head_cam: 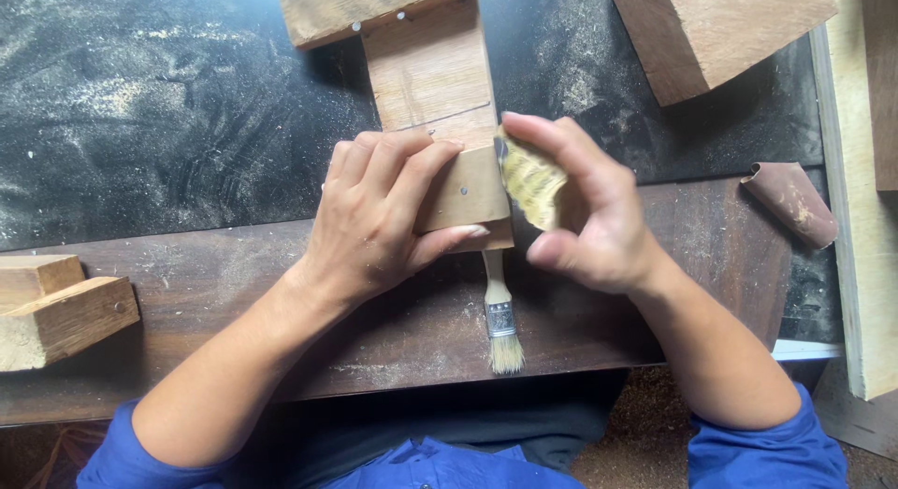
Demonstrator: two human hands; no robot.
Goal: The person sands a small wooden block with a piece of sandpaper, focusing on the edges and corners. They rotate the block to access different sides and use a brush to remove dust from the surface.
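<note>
Blue sleeves (758,452) frame the desk (234,283). Left hand (374,218) clamps a pale nailed wooden piece (444,105); right hand's (589,218) grip pinches folded yellowish sandpaper (531,180) against its edge, paintbrush (500,316) just below.

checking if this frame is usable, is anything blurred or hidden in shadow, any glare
Head view: light is soft and even, with no glare. The right hand is slightly motion-blurred around the sandpaper. The left hand, wooden piece and brush are sharp. Soft shadows sit under the wooden piece and beside the block on the dusty table.
</note>
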